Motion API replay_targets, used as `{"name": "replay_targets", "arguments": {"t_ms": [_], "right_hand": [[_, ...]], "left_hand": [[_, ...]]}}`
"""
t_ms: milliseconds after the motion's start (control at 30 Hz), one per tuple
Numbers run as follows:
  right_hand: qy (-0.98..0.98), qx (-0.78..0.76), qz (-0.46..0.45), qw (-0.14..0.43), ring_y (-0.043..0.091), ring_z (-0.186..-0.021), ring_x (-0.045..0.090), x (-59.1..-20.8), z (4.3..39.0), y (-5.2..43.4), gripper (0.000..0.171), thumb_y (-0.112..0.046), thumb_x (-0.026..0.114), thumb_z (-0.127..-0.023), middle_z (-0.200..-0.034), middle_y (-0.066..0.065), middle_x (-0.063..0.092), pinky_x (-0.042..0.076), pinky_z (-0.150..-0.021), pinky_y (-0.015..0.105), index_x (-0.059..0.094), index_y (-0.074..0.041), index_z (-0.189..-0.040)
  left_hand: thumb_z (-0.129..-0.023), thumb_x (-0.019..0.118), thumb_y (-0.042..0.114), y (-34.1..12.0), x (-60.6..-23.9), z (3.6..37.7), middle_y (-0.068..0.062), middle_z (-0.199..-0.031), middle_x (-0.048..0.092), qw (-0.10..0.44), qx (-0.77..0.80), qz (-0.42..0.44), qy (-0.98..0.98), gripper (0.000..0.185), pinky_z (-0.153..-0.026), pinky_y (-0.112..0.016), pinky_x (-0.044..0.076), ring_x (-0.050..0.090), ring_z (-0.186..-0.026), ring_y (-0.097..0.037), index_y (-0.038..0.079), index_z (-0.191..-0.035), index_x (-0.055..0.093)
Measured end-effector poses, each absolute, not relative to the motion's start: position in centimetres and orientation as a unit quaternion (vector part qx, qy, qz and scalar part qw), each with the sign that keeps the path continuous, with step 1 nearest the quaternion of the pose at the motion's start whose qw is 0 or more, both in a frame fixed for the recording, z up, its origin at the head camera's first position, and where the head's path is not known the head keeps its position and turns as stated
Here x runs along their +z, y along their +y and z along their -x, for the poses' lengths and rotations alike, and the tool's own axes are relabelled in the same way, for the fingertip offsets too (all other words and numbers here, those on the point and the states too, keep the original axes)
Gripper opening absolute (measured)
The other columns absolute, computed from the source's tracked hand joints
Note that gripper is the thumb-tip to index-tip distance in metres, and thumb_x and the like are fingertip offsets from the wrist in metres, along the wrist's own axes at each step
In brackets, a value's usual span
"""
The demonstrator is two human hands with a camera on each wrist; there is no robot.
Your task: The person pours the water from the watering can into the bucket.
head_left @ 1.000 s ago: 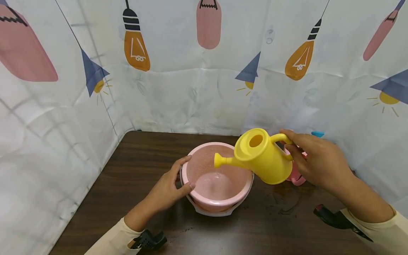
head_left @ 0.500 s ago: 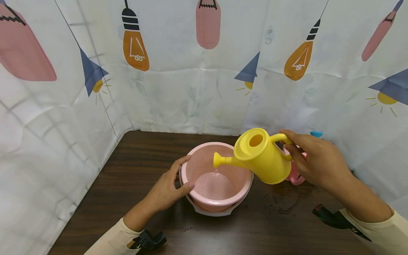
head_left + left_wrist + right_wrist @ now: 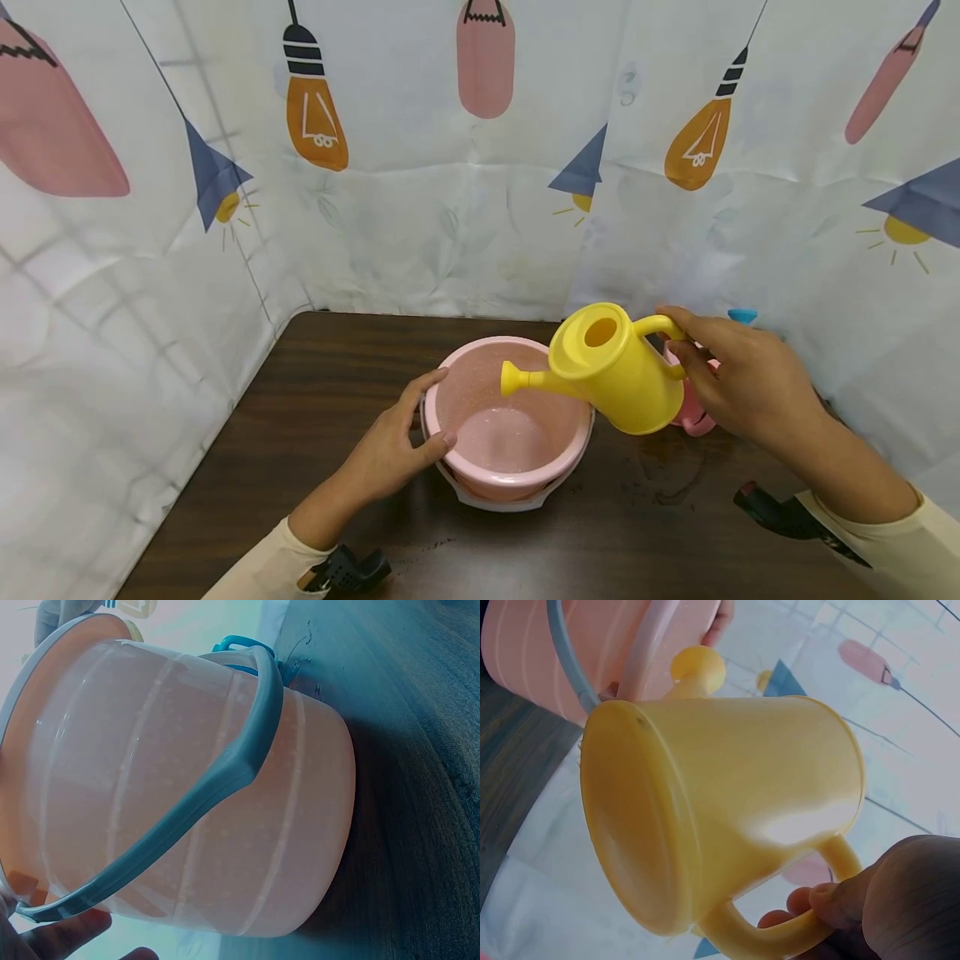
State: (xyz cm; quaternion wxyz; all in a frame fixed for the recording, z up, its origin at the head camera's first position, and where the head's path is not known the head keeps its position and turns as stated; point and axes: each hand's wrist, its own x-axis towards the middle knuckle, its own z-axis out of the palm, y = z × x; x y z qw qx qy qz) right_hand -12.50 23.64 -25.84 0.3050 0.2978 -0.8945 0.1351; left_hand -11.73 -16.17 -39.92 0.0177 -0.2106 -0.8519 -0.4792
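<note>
I have my right hand (image 3: 750,383) curled round the handle of the yellow watering can (image 3: 611,371), fingers (image 3: 802,904) hooked through the loop and thumb on top. The can hangs in the air, tipped forward, its spout (image 3: 525,381) reaching out from my fingers over the open mouth of the pink bucket (image 3: 506,417). My left hand (image 3: 393,442) rests against the bucket's near rim, thumb over the edge and the other fingers spread along the outer wall (relaxed rather than clenched). The bucket stands upright on the dark worktop (image 3: 315,433), its grey handle (image 3: 225,780) folded down along its side. Just beyond my right fingers sits 1 more pink container (image 3: 693,412), mostly hidden, with something blue (image 3: 742,316) behind it.
</note>
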Motion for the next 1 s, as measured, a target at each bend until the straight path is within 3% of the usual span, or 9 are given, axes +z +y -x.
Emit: {"name": "replay_targets", "arguments": {"t_ms": [367,600,1000], "right_hand": [[-0.888,0.136,-0.309,0.313,0.019,-0.066,0.065,-25.87,12.49,23.49,0.053,0.006,0.082,-0.077,-0.088,0.001,0.070,0.052,-0.054,0.038,0.069,-0.003,-0.128],[-0.888,0.126,-0.311,0.315,0.019,-0.065,0.062,-25.76,12.55,23.58,0.053,0.006,0.082,-0.077,-0.087,0.003,0.070,0.050,-0.053,0.038,0.069,-0.001,-0.128],[-0.889,0.121,-0.309,0.315,0.020,-0.063,0.062,-25.78,12.49,23.56,0.052,0.005,0.082,-0.077,-0.086,0.003,0.070,0.049,-0.052,0.037,0.069,-0.002,-0.127]], "left_hand": [[-0.092,0.069,0.036,-16.28,-39.91,11.63,-0.015,-0.149,0.049,0.015,-0.483,0.205,-0.851,0.076,-0.091,-0.048,0.053,0.065,-0.117,-0.028,0.033,-0.158,0.031],[-0.093,0.069,0.040,-16.14,-39.85,11.78,-0.013,-0.151,0.048,0.014,-0.482,0.208,-0.851,0.075,-0.091,-0.042,0.053,0.065,-0.117,-0.028,0.033,-0.157,0.031],[-0.092,0.069,0.041,-16.14,-39.85,11.69,-0.013,-0.152,0.046,0.020,-0.469,0.204,-0.859,0.074,-0.093,-0.048,0.052,0.065,-0.117,-0.029,0.033,-0.157,0.033]]}}
